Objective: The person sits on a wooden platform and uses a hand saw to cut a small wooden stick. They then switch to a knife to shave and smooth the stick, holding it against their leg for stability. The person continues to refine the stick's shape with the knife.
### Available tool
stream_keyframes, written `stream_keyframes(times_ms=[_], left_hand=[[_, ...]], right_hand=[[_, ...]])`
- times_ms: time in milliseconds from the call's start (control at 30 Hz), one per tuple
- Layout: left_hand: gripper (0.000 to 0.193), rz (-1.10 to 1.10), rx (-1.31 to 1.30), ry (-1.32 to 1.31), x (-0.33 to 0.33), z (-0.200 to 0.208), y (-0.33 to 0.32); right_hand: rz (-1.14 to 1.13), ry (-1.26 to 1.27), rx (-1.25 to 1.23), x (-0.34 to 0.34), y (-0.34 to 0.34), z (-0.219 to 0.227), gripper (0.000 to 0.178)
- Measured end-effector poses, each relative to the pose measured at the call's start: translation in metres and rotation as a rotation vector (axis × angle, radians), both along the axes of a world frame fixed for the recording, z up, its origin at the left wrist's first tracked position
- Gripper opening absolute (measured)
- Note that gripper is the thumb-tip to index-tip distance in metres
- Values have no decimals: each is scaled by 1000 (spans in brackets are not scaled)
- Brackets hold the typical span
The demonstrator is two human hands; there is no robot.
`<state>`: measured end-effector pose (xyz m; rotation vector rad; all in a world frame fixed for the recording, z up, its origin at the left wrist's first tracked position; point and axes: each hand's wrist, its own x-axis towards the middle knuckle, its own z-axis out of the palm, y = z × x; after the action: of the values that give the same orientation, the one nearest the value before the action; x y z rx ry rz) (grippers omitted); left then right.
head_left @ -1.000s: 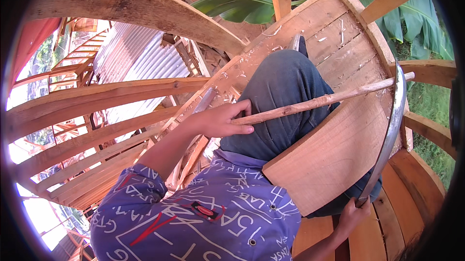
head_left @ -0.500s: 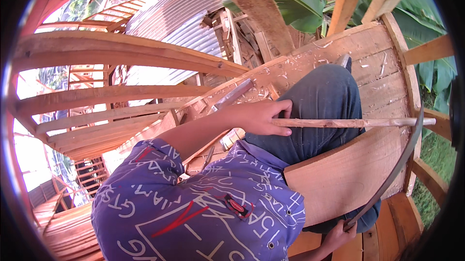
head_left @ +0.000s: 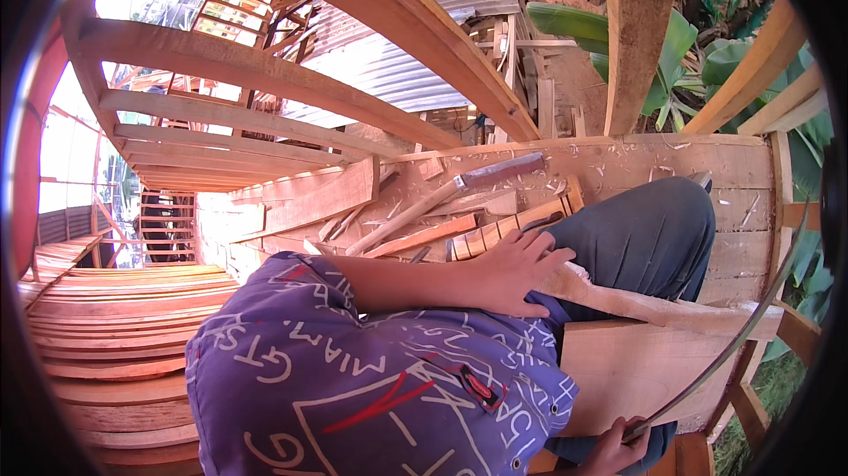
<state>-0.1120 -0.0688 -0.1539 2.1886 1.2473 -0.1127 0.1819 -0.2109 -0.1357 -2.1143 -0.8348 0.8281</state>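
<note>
My left hand [head_left: 508,277] is closed around the near end of a pale, rough-carved wooden stick [head_left: 654,306]. The stick reaches away to the right, across my raised knee and above a wide plank [head_left: 649,366] that lies against my legs. Low in the view, my right hand [head_left: 618,448] grips the near end of a machete [head_left: 729,351]. Its long, curved dark blade sweeps up to the right and crosses the stick's far end. I cannot tell whether the blade touches the wood.
A wooden-handled tool with a grey metal head [head_left: 503,171] lies on the planks near a dark-banded wooden sheath-like piece [head_left: 508,230]. Wood shavings and offcuts [head_left: 318,202] are scattered around. Slanting timber beams [head_left: 265,70] bound the far side; stacked boards [head_left: 132,361] stand left.
The view has swung, bringing the tool and banded piece into fuller sight. The stick now shows a broader, uneven side, and my left hand wraps its end differently. The machete stays across its far end.
</note>
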Motion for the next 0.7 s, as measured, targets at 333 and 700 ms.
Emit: stream_keyframes(times_ms=[333, 700], left_hand=[[51, 499, -119, -19, -80, 1, 26], [26, 686, -941, 687, -247, -100, -82]], right_hand=[[-214, 614, 56, -50, 37, 49, 9], [-48, 1229, 426, -36, 78, 60, 27]])
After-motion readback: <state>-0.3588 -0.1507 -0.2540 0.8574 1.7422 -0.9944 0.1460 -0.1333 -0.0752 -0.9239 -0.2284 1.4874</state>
